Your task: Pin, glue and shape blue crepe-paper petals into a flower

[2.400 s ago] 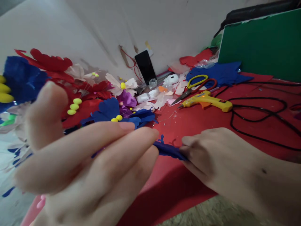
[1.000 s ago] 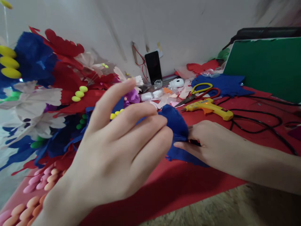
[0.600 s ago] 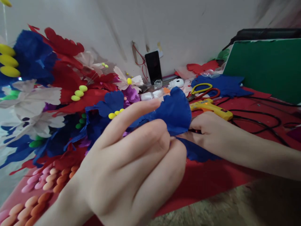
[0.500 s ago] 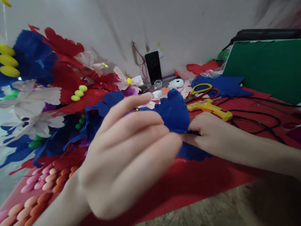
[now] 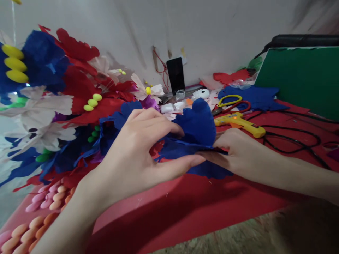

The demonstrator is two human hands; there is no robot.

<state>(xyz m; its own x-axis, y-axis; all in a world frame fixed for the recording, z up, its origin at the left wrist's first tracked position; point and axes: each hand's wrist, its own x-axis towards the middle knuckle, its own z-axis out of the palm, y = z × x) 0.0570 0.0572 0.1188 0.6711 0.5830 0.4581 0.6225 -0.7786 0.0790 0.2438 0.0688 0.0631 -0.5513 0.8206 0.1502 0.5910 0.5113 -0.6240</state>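
Note:
A blue cut-out flower (image 5: 201,121) with scalloped petals is held up above the red table. My right hand (image 5: 231,148) is closed on its right side, the fingertips partly hidden by the folded petals. My left hand (image 5: 140,151) reaches round the left side of the flower, its thumb and fingers apart. Its fingertips touch the upper petal, while the thumb lies below, close to my right fingers. Just beyond my right hand rests a yellow glue gun (image 5: 241,124), with yellow-and-red-handled scissors (image 5: 230,102) behind it.
Finished red, blue and white flowers with yellow and green centres (image 5: 92,102) crowd the left. Pink and orange oval pieces (image 5: 37,229) lie front left. A phone (image 5: 176,76) leans on the wall. A black cord (image 5: 293,128) and green board (image 5: 302,79) are at right.
My left hand has turned and lowered, its thumb swinging into view and its fingers opening around the blue flower. My right hand keeps its hold on the flower.

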